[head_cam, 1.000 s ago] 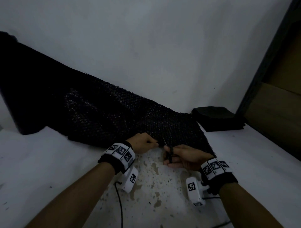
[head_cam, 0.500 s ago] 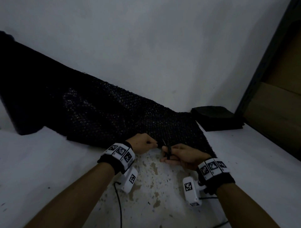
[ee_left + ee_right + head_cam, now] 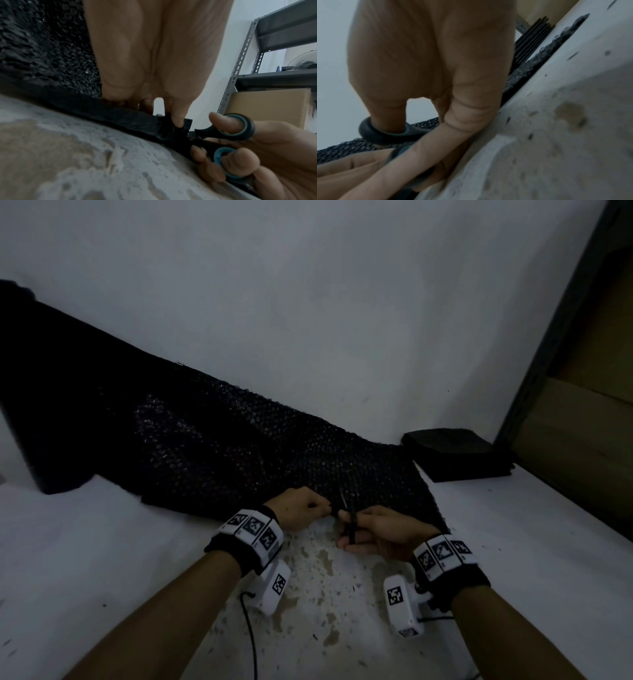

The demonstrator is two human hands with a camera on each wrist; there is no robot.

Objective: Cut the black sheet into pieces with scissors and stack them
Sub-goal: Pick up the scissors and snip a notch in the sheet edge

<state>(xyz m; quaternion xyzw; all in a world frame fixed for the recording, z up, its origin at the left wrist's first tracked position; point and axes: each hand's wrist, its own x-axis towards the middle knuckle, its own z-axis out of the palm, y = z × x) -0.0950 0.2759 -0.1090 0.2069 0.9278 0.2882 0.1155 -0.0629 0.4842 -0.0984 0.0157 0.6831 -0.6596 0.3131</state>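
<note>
Since a second ago the right hand (image 3: 380,530) has slid a little toward the left hand (image 3: 298,508), and the scissors (image 3: 347,517) now bite further into the near edge of the black sheet (image 3: 212,446), with the blade tip lying over the bubbled surface.

On the left, the black sheet lies across the white table (image 3: 85,542), running from the far left corner down to the near middle, its far edge against the pale wall (image 3: 308,302). The left hand pinches the sheet's near edge between thumb and curled fingers, right beside the cut; the left wrist view shows a fingertip pressed into the folded black edge.

Just to its right, the right hand grips the scissors, thumb through one black and teal loop and fingers through the other, the loops held fairly close together. The table under both hands is worn and blotched brown.

Further right, a stack of cut pieces (image 3: 459,453) sits on the table near the wall, just beyond the sheet's right end. A grey metal shelf (image 3: 267,56) with a cardboard box (image 3: 267,108) stands at the far right
</note>
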